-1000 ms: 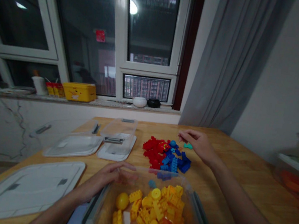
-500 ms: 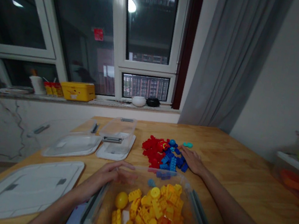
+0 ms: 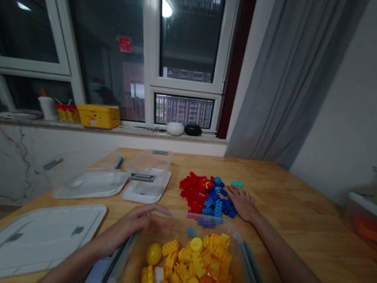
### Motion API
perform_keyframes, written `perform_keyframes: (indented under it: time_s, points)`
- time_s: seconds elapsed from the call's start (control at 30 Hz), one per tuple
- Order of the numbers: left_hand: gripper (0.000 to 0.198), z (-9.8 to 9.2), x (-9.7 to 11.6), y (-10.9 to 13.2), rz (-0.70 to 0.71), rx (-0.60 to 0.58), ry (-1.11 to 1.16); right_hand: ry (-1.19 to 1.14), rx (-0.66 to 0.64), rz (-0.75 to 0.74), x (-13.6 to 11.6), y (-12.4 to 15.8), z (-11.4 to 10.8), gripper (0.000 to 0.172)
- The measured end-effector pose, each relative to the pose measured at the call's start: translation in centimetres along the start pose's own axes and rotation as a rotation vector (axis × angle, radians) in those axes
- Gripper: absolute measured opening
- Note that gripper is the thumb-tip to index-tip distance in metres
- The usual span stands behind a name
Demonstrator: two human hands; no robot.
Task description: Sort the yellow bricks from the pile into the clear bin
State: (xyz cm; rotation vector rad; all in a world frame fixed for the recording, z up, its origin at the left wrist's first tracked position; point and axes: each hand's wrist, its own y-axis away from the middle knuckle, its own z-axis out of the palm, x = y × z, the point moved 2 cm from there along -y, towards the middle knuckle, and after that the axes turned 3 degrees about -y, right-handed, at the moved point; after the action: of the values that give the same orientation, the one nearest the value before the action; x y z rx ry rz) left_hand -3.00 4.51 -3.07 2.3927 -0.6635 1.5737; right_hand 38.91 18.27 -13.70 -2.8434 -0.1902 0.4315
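A clear plastic box (image 3: 242, 244) close to me holds many yellow toy bricks (image 3: 190, 269) and a yellow ball (image 3: 154, 253). My left hand (image 3: 137, 221) is curled around its far left corner, some fingers showing through the clear wall. Beyond the box, my right hand (image 3: 242, 203) lies on the table, fingers stretched out beside a pile of blue bricks (image 3: 219, 203) and touching its right edge. Against the blue pile on the left is a heap of red pieces (image 3: 196, 190). A small turquoise piece (image 3: 237, 184) lies just past my right fingertips.
White lids (image 3: 32, 238) lie on the table's left side, with clear boxes (image 3: 149, 164) standing behind. A phone or screen with a timer (image 3: 93, 281) is partly under my left arm. Stacked boxes (image 3: 373, 221) sit at right. A yellow box (image 3: 98, 115) stands on the windowsill.
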Motion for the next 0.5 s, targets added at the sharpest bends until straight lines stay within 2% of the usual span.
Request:
perform_keyframes:
  time_s: [0.23, 0.5]
  points:
    - [0.037, 0.3, 0.8, 0.1, -0.022, -0.007, 0.032, 0.005, -0.04, -0.018, -0.1, 0.0, -0.2, 0.052]
    - [0.039, 0.2, 0.6, 0.0, -0.017, -0.017, 0.039, 0.012, 0.058, -0.001, 1.5, -0.5, 0.0, 0.047]
